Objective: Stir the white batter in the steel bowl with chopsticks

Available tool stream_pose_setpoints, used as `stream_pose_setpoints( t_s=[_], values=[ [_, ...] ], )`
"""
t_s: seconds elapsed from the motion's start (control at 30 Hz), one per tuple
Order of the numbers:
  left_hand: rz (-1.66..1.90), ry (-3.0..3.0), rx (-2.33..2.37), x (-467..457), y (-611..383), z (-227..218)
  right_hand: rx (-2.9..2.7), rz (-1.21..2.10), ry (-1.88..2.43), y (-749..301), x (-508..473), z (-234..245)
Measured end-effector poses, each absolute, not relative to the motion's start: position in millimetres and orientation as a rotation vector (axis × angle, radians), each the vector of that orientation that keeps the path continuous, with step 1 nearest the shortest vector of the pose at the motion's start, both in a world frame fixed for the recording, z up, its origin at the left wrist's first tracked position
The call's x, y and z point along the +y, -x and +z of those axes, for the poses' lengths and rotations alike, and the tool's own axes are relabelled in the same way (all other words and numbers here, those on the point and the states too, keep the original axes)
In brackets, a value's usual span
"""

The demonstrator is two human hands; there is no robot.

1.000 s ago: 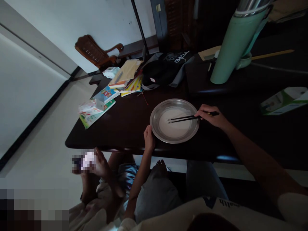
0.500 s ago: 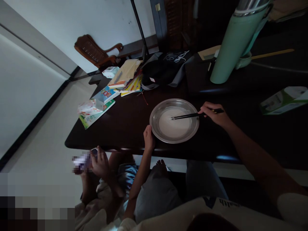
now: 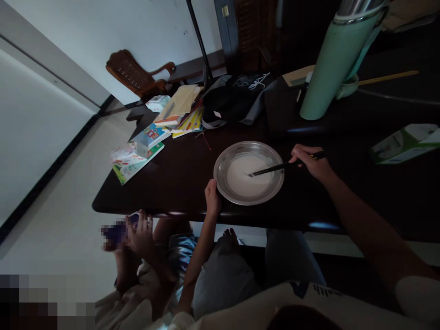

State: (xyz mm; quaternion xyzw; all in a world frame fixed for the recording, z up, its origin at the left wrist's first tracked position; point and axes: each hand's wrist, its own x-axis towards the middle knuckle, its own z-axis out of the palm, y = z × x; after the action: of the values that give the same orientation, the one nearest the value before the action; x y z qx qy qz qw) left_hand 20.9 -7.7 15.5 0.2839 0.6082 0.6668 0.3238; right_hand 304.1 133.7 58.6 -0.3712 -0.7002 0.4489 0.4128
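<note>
Chopsticks [image 3: 271,170] in right hand [image 3: 311,162] grip, tips in metal plate [image 3: 220,172], left hand [image 3: 213,199] at rim, grip unclear, thermos [image 3: 332,64] behind

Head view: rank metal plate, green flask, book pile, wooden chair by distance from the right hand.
1. Metal plate, just left of the right hand.
2. Green flask, behind it.
3. Book pile, far left.
4. Wooden chair, beyond the table.

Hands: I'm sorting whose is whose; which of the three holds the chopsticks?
The person's right hand, right of the metal plate, holds the chopsticks. The left hand touches the plate's rim; another person's hand holds a blurred object.
</note>
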Motion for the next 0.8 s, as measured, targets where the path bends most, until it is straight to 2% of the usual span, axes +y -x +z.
stream_pose_setpoints(
  t_s=[0.13,0.3,0.5,0.8],
  values=[
    [1.76,-0.727,1.584,-7.4,-21.5,15.8,-1.862,1.227,0.886,-300.9,131.2,59.2],
    [1.756,-0.748,1.603,-7.5,-21.1,14.2,-1.845,1.088,0.944,-300.1,132.5,60.1],
    [1.745,-0.762,1.619,-7.7,-21.3,15.9,-1.847,1.208,0.907,-303.6,131.5,58.3],
    [1.749,-0.801,1.604,-8.0,-20.8,14.4,-1.773,1.103,0.939,-303.4,132.4,61.2]
  ],
)
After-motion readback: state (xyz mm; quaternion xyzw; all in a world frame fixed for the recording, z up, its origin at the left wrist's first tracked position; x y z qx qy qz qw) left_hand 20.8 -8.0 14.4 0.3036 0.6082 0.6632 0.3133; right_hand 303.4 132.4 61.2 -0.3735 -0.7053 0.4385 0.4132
